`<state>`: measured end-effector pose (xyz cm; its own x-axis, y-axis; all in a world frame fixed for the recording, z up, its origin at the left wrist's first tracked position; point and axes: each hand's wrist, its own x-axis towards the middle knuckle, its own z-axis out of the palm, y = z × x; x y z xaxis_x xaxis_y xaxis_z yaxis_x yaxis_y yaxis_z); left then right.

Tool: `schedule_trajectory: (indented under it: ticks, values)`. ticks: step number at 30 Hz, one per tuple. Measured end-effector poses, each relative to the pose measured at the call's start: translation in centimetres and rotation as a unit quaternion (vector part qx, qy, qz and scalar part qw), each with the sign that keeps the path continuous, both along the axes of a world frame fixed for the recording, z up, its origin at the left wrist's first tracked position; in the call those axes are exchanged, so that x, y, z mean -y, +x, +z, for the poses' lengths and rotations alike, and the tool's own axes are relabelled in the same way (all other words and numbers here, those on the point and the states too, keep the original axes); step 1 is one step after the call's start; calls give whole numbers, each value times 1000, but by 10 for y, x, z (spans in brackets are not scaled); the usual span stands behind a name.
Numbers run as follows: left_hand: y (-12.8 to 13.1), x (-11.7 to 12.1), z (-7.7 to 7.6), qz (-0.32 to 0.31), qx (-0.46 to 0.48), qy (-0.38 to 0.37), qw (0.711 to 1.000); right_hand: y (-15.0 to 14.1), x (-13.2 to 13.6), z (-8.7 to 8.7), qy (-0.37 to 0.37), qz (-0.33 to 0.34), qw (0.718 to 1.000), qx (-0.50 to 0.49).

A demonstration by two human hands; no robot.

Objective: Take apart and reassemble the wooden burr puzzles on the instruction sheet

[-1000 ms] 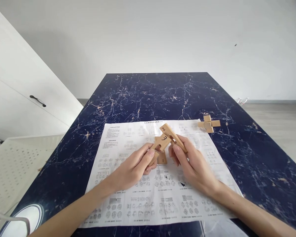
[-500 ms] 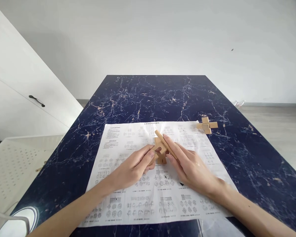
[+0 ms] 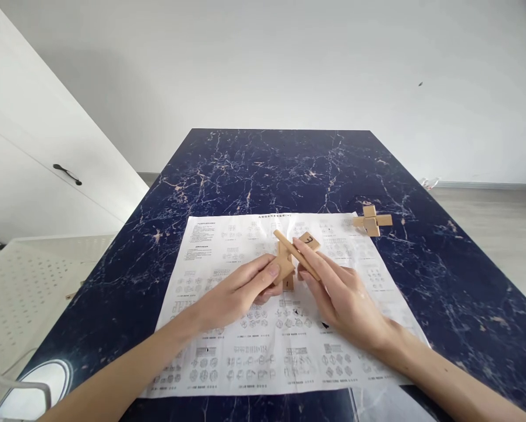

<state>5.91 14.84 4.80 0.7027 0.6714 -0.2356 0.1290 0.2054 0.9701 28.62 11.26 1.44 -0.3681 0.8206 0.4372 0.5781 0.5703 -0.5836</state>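
Note:
My left hand (image 3: 249, 287) is closed on a pale wooden puzzle piece (image 3: 284, 264), held over the printed sheet. Between the thumb and fingers of my right hand (image 3: 337, 287) is a wooden slat (image 3: 294, 254), seen edge-on and slanting down to the right. The two pieces meet or overlap; whether they interlock is unclear. A wooden block marked "1" (image 3: 288, 283) shows just below them. Another block marked "3" (image 3: 308, 240) sticks out behind my right fingertips. Whether these marked blocks are held or lie on the paper I cannot tell.
A printed instruction sheet (image 3: 228, 375) with many small diagrams covers the near part of the dark blue marbled table (image 3: 263, 170). A cross-shaped wooden puzzle (image 3: 371, 222) lies on its upper right corner. White cabinet (image 3: 38, 140) at left; a pale cable (image 3: 21, 384) at lower left.
The block marked "3" now shows behind my right fingers. The piece in my left hand has turned, covering the gap seen in it earlier. The view has shifted slightly.

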Motion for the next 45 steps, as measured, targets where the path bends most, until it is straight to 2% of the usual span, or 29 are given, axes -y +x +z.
schedule_trajectory:
  ticks: [3,6,15,21,26,30,34,39,45]
  values:
    - [0,-1,-1,2,-11,37,999,2,0,-1,-11,13,1000,11]
    - [1,-1,1,-4,-16,56,998,0,0,-1,10,48,998,28]
    - [0,-1,-1,1,-20,52,998,-4,0,-3,56,62,996,40]
    - [0,-2,-2,-14,-18,48,999,-2,-3,-3,45,86,995,13]
    - [0,-4,-2,0,11,51,999,0,-3,-1,86,70,993,38]
    - [-5,-9,-6,37,40,52,997,3,-3,0,113,-2,993,-20]
    - [-7,-11,-8,88,32,50,994,2,-6,0,82,-55,995,-4]
    - [-4,-11,-6,127,22,66,989,-1,-9,-3,15,-13,997,80]
    - [-3,-10,-7,150,25,75,986,0,-9,-5,-42,2,995,96]
